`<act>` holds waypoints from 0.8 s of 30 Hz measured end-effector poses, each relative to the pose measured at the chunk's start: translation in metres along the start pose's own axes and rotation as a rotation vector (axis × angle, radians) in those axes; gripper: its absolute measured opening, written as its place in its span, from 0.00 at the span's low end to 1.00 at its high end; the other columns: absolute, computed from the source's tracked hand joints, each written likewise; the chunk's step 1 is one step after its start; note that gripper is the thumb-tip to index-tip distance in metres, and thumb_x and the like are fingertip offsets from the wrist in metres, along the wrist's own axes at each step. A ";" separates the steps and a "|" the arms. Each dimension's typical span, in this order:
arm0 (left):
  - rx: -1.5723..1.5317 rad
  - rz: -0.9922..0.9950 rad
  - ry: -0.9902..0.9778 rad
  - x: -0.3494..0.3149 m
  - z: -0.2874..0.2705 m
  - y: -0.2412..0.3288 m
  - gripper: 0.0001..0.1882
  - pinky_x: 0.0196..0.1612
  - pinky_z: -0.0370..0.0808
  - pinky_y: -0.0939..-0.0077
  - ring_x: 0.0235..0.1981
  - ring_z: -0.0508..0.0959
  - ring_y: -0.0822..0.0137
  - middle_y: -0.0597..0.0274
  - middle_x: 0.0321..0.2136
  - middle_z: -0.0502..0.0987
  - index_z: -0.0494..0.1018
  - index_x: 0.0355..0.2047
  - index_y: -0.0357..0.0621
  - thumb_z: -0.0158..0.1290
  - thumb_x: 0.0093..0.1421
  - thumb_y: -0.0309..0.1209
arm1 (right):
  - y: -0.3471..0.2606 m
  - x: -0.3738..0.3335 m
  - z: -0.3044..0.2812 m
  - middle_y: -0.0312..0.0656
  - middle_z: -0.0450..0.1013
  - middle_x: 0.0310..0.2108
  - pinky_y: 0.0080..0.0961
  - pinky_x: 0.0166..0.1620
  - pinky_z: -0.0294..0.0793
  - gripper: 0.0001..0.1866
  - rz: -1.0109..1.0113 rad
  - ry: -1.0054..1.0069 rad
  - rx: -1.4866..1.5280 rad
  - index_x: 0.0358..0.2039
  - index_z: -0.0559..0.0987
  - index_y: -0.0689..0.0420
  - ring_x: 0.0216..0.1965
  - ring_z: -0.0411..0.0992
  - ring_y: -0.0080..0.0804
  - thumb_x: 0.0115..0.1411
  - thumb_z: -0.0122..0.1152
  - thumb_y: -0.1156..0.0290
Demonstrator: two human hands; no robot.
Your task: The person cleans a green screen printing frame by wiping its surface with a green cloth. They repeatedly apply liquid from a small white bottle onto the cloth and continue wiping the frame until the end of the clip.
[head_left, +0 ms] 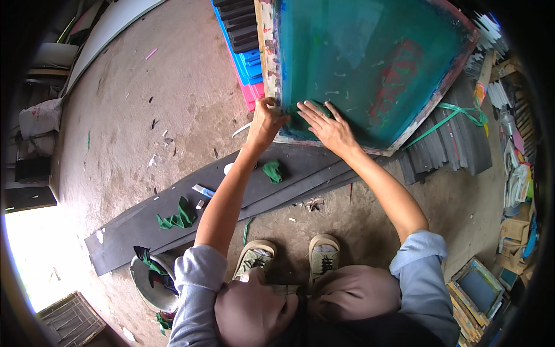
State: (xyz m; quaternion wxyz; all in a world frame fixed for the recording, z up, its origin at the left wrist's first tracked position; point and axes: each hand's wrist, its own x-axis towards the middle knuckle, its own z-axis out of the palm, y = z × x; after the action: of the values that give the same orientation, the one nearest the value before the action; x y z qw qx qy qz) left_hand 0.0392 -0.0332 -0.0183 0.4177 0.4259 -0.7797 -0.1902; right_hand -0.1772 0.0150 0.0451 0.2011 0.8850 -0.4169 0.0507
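A large silk-screen frame [270, 58] with painted-over wooden sides slants across the top of the view. Its green mesh [341, 52] carries a red smeared mark on the right part. My left hand [266, 123] is closed round the frame's left side near its lower corner. My right hand [331, 128] lies on the lower part of the mesh, fingers stretched and slightly apart. Dark green, perhaps a piece of cloth, shows by its fingers; what lies beneath the palm is hidden. A crumpled green cloth [272, 172] rests on dark sheets [248, 191] below the frame.
A blue-handled cutter [203, 191] and another green cloth scrap [180, 215] lie on the sheets. Beside my left knee stands a bucket [151, 283] with rags. Stacked grey sheets [448, 139] tied with green ribbon are at right; smaller frames [477, 286] lean lower right.
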 end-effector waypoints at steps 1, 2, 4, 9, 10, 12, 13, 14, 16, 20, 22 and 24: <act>-0.014 -0.010 -0.007 0.000 -0.002 0.001 0.30 0.45 0.67 0.63 0.42 0.67 0.46 0.45 0.39 0.62 0.55 0.43 0.31 0.62 0.46 0.27 | 0.001 -0.003 -0.004 0.23 0.44 0.64 0.30 0.66 0.41 0.31 0.001 -0.029 0.000 0.61 0.56 0.45 0.64 0.43 0.16 0.57 0.50 0.57; -0.010 -0.015 -0.006 -0.002 -0.003 0.001 0.30 0.45 0.67 0.62 0.42 0.67 0.46 0.45 0.39 0.62 0.55 0.43 0.32 0.62 0.46 0.27 | 0.001 -0.006 -0.007 0.21 0.43 0.64 0.29 0.66 0.40 0.32 -0.011 -0.057 0.002 0.61 0.55 0.45 0.64 0.42 0.15 0.57 0.49 0.57; 0.006 -0.004 -0.001 -0.002 -0.006 0.001 0.30 0.45 0.66 0.62 0.42 0.68 0.46 0.45 0.39 0.63 0.55 0.43 0.32 0.62 0.45 0.27 | 0.008 -0.039 -0.006 0.20 0.42 0.65 0.32 0.66 0.38 0.31 -0.091 -0.207 -0.131 0.61 0.54 0.42 0.64 0.41 0.14 0.57 0.48 0.55; -0.013 -0.003 0.010 0.001 -0.005 0.010 0.29 0.46 0.66 0.62 0.42 0.67 0.46 0.45 0.39 0.63 0.56 0.43 0.32 0.61 0.45 0.26 | 0.081 -0.099 -0.008 0.19 0.38 0.65 0.42 0.66 0.33 0.28 -0.117 -0.174 -0.412 0.61 0.55 0.37 0.65 0.35 0.13 0.60 0.43 0.54; 0.012 -0.004 0.012 -0.002 -0.008 0.006 0.29 0.46 0.66 0.62 0.42 0.67 0.46 0.44 0.39 0.63 0.56 0.43 0.32 0.61 0.45 0.26 | 0.078 -0.089 -0.007 0.20 0.39 0.65 0.40 0.66 0.33 0.28 -0.059 -0.106 -0.353 0.61 0.54 0.39 0.65 0.36 0.15 0.60 0.43 0.54; 0.021 -0.054 0.004 -0.002 -0.009 0.005 0.29 0.46 0.66 0.62 0.43 0.67 0.46 0.44 0.40 0.62 0.56 0.43 0.31 0.61 0.45 0.26 | 0.046 -0.075 0.002 0.22 0.40 0.65 0.39 0.66 0.33 0.29 0.177 -0.164 -0.207 0.61 0.54 0.41 0.66 0.36 0.16 0.60 0.43 0.52; 0.000 -0.105 -0.011 -0.002 -0.007 0.014 0.29 0.46 0.66 0.63 0.43 0.67 0.46 0.44 0.40 0.62 0.56 0.43 0.31 0.61 0.46 0.26 | 0.032 -0.077 0.007 0.23 0.40 0.65 0.39 0.66 0.33 0.30 0.297 -0.200 -0.143 0.61 0.54 0.42 0.66 0.36 0.17 0.60 0.43 0.51; -0.027 -0.146 -0.024 0.003 -0.001 0.024 0.29 0.46 0.66 0.63 0.43 0.67 0.46 0.44 0.40 0.62 0.56 0.44 0.30 0.61 0.46 0.26 | 0.015 -0.084 0.022 0.24 0.40 0.65 0.38 0.66 0.34 0.29 0.286 -0.217 -0.066 0.61 0.54 0.43 0.66 0.36 0.18 0.60 0.41 0.51; -0.004 -0.102 -0.017 0.005 0.000 0.027 0.29 0.46 0.66 0.63 0.43 0.66 0.45 0.44 0.41 0.62 0.56 0.44 0.30 0.60 0.46 0.27 | 0.011 -0.090 0.036 0.27 0.40 0.66 0.36 0.66 0.36 0.29 0.118 -0.233 -0.083 0.62 0.54 0.44 0.66 0.36 0.20 0.61 0.40 0.51; 0.061 -0.018 -0.056 -0.001 -0.005 0.018 0.29 0.47 0.66 0.63 0.43 0.67 0.46 0.43 0.42 0.61 0.56 0.45 0.29 0.59 0.48 0.27 | 0.065 -0.080 0.020 0.21 0.41 0.65 0.32 0.66 0.36 0.28 -0.290 -0.159 -0.495 0.62 0.54 0.42 0.65 0.38 0.15 0.61 0.40 0.52; 0.082 -0.033 -0.061 -0.003 -0.010 0.018 0.29 0.47 0.65 0.63 0.44 0.66 0.46 0.43 0.43 0.61 0.55 0.45 0.29 0.59 0.48 0.25 | 0.085 -0.067 -0.002 0.19 0.42 0.65 0.33 0.66 0.36 0.27 -0.144 -0.059 -0.460 0.61 0.55 0.41 0.65 0.40 0.13 0.61 0.41 0.54; 0.037 -0.091 -0.060 -0.002 -0.010 0.019 0.30 0.48 0.65 0.63 0.45 0.66 0.45 0.42 0.43 0.60 0.54 0.46 0.30 0.58 0.48 0.24 | 0.080 -0.059 -0.018 0.23 0.45 0.64 0.36 0.65 0.43 0.28 0.075 0.020 -0.122 0.60 0.57 0.43 0.64 0.43 0.17 0.59 0.46 0.59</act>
State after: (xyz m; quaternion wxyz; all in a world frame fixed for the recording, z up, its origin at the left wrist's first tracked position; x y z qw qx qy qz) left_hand 0.0388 -0.0199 -0.0010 0.3771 0.4626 -0.7752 -0.2071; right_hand -0.2747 0.0186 0.0711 0.2565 0.8543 -0.4502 0.0414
